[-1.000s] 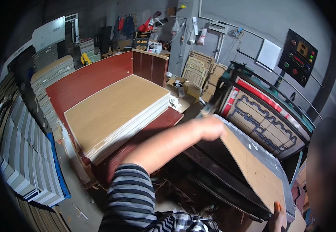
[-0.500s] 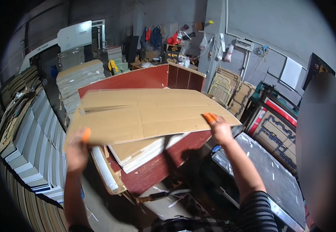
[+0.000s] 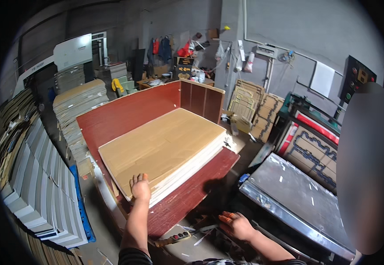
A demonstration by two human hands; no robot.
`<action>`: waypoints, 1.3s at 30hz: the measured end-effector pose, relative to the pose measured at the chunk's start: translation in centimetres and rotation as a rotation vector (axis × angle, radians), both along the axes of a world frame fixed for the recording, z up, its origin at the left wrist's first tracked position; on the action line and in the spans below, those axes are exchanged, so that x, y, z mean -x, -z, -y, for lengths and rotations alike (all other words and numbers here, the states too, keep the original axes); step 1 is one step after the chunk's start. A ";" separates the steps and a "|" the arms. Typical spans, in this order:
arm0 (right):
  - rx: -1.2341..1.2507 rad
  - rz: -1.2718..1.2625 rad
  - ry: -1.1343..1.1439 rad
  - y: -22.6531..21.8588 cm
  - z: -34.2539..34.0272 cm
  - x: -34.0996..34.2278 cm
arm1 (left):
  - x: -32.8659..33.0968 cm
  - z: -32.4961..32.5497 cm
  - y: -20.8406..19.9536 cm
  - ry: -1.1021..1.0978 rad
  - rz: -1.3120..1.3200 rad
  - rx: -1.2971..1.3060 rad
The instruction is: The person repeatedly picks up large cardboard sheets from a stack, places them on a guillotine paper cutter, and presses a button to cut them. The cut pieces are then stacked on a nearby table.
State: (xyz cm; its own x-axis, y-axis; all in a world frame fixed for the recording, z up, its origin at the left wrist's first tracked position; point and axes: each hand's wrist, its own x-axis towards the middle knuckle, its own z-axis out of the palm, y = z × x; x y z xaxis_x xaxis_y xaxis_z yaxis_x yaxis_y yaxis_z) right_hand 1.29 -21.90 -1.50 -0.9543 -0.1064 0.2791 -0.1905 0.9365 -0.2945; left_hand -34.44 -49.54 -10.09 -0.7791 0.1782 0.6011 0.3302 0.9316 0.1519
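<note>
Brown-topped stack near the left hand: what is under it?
Under the stack is a dark red board, visible along the front; its part directly beneath is covered.

The left hand (image 3: 140,188) hides part of the top sheet (image 3: 163,145).

Uneven light, source out of view: the flat stack of brown-topped cardboard sheets (image 3: 163,148) is bright, the far upper left is dim, and a dark shadow sits on the red-brown wooden platform (image 3: 187,205). Glare runs along the front edge of the rectangular grey metal bed (image 3: 296,194). Fisheye bows the grey-and-white sheet piles (image 3: 39,185), corners go black, and the upright grey oval (image 3: 368,168) is fully blurred.
</note>
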 end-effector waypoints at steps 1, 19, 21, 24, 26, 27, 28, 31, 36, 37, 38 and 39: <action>0.065 0.016 0.050 0.0 -0.8 -3.6 | -1.4 -1.2 -2.7 0.113 0.100 0.017; 0.182 0.368 2.691 2.2 -6.0 -77.1 | -21.8 -33.8 -19.1 1.229 0.177 -0.388; 0.373 0.491 2.771 1.8 -4.5 -80.2 | -29.7 -39.0 -20.9 1.430 0.128 -0.324; 0.389 0.506 2.786 3.5 -2.3 -82.7 | -40.6 -43.3 -23.6 1.660 0.201 -0.219; 0.228 0.498 2.729 5.8 -0.7 -83.2 | -45.4 -44.7 -23.9 1.780 0.177 -0.154; 0.078 0.440 2.696 8.2 0.6 -84.5 | -47.7 -45.4 -24.1 1.864 0.173 -0.116; -0.075 0.385 2.648 9.5 1.3 -85.5 | -49.2 -45.6 -24.0 1.896 0.191 -0.080; -0.059 0.551 2.508 8.8 1.9 -84.8 | -51.2 -45.0 -23.6 1.945 0.186 0.026; -0.359 0.447 2.423 2.3 1.8 -86.4 | -51.5 -45.2 -23.0 1.981 0.256 -0.026; -0.496 0.358 2.397 1.2 1.7 -87.8 | -51.4 -45.3 -23.1 1.988 0.269 -0.042; -0.723 0.234 2.320 -0.6 1.9 -89.0 | -51.7 -45.4 -23.2 2.021 0.243 -0.099; -0.880 0.168 2.282 -3.0 1.3 -89.1 | -51.8 -45.1 -23.4 2.025 0.247 -0.106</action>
State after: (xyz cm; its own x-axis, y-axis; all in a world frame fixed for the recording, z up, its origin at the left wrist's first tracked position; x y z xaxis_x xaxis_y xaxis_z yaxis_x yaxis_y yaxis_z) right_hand 90.35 -23.15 1.54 0.2829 0.6558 0.6999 0.8046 -0.5595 0.1990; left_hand 17.31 -4.41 13.35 0.3967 0.6949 0.5998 0.6377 -0.6786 0.3644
